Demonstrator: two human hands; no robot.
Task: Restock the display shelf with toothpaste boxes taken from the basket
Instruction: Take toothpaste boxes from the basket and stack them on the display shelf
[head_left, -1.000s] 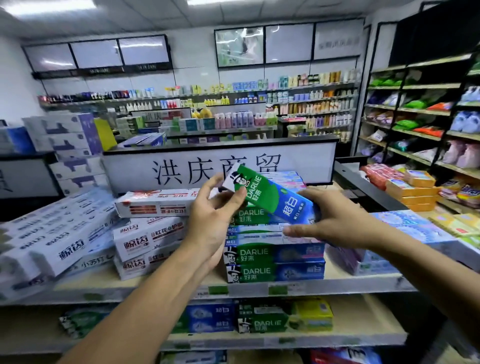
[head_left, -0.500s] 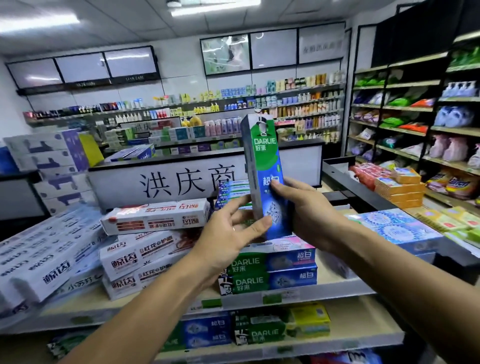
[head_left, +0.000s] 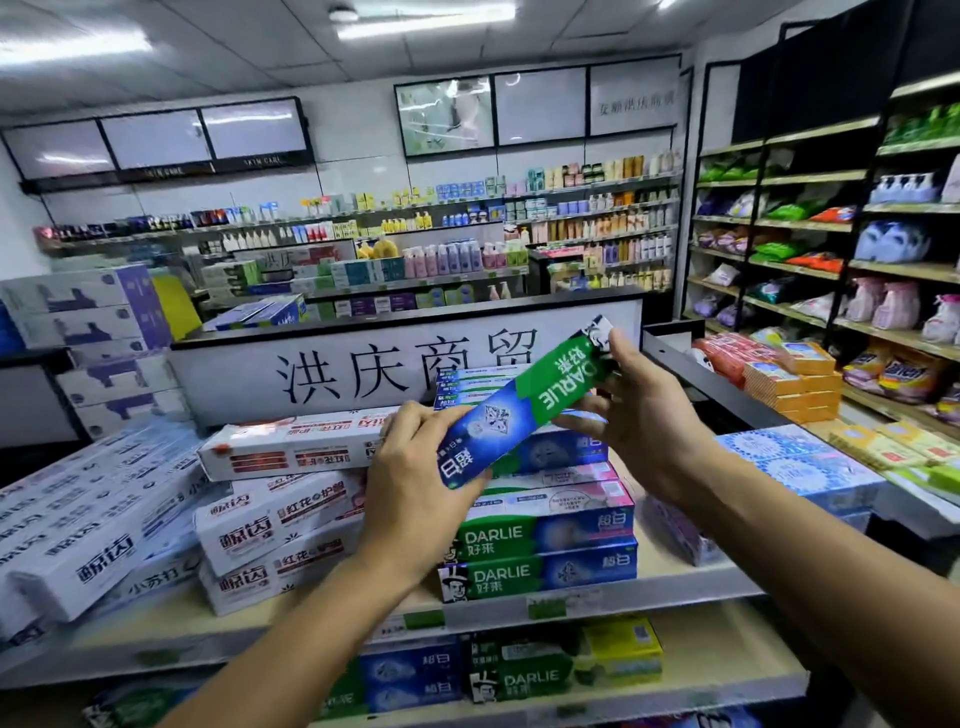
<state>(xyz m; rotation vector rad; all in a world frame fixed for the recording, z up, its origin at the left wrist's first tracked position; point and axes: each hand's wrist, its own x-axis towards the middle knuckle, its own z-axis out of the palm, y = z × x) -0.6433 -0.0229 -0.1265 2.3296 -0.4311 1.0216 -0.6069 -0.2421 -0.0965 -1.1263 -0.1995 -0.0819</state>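
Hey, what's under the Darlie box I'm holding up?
Below the held box is a stack of Darlie boxes on the shelf, a pink-banded one among them. The box, the left hand and the right hand cover parts of the stack's upper layers.

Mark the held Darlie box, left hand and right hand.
Darlie box (head_left: 522, 413), head view, middle of its front face.
Left hand (head_left: 415, 480), head view, back of the hand.
Right hand (head_left: 647, 421), head view, back of the hand.

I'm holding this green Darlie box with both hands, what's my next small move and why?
Probably level the Darlie box and lower it onto the Darlie stack: your left hand and right hand hold it tilted, right end high, over matching boxes.
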